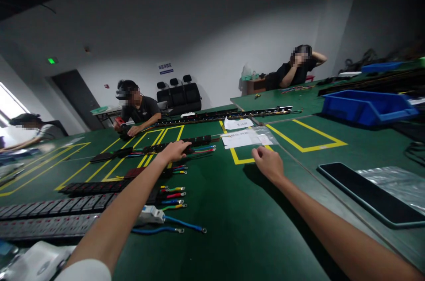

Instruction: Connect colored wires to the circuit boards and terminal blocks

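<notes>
My left hand (174,151) reaches far over the green table, fingers stretched out and resting on a black power strip (195,141) that trails red, blue and green wires. My right hand (267,162) hovers to the right of it, fingers curled loosely into a fist, just short of a clear plastic bag with white papers (247,138). Nothing shows inside the right hand. More black power strips (86,188) with coloured wires lie along my left forearm, plus a white breaker with blue wires (156,215).
A black panel (368,194) and a plastic sheet (398,181) lie at the right. A blue bin (365,106) stands behind them. A long black strip (226,115) lies at the back. Three other people sit at the tables, one holding a red tool (120,122).
</notes>
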Available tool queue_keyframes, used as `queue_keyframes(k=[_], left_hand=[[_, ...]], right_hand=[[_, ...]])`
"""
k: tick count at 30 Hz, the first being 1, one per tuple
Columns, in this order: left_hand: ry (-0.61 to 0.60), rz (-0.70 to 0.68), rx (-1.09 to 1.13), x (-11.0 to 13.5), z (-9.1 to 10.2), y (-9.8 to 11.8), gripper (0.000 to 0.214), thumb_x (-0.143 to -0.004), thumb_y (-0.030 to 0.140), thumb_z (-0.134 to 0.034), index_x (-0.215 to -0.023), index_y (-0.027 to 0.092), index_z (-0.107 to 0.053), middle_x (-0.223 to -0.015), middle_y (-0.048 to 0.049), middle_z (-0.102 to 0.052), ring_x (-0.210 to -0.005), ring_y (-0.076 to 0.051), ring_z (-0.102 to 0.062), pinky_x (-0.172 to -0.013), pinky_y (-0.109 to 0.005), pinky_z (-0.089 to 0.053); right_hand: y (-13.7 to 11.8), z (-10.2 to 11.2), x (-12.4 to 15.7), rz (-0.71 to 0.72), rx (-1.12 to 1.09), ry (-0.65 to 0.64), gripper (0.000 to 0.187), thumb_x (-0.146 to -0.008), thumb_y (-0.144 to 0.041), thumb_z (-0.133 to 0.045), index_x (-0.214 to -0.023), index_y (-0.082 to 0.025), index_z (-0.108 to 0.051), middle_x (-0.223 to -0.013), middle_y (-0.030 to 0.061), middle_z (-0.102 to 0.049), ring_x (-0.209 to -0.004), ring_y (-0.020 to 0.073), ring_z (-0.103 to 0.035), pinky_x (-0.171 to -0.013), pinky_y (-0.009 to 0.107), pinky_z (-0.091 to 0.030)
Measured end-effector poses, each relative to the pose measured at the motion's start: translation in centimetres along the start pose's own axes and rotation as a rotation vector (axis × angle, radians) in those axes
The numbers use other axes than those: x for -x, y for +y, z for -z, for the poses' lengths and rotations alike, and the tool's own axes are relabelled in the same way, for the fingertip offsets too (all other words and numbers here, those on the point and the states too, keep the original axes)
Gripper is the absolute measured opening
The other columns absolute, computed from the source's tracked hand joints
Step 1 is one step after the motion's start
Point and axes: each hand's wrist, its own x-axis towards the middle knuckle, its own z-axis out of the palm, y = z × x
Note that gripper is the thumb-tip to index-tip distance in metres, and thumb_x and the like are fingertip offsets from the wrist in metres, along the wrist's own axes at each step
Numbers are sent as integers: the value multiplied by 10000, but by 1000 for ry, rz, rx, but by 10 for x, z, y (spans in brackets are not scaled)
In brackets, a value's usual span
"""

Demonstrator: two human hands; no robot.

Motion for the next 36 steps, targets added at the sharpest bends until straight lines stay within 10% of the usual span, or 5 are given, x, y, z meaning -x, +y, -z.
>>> queue_keyframes(k=[12,20,28,36], left_hand=[[-189,309,-113,29,-36,-67,561,-822,274,-640,-1358,254,-475,-1283,-154,-626,-1205,-335,-583,-977,-470,-459],[-248,400,-123,52,-20,-81,391,-893,303,-514,-1271,228,-578,-1308,-165,-619,-1196,-341,-598,-958,-481,-481],[-542,294,-6,72,-16,-79,553,-601,203,-730,-1149,265,-677,-1102,-74,-738,-934,-283,-692,-797,-366,-541],[-500,189,-53,60,-2,-53,578,-483,245,-821,-1051,248,-708,-1103,-96,-730,-995,-330,-683,-786,-370,-541]], right_hand=[[-5,4,4,91,11,-30,373,-950,-389,-476,-713,-182,-677,-653,44,-630,-572,135,-481,-545,265,-213],[-7,4,6,133,40,-105,373,-953,-401,-461,-712,-191,-653,-674,44,-653,-576,137,-503,-532,259,-222],[-5,1,6,225,94,-169,373,-958,-404,-447,-703,-199,-627,-667,42,-649,-575,148,-530,-535,264,-223],[-8,0,6,279,160,-242,360,-958,-402,-457,-712,-210,-638,-701,51,-679,-620,170,-580,-545,284,-207]])
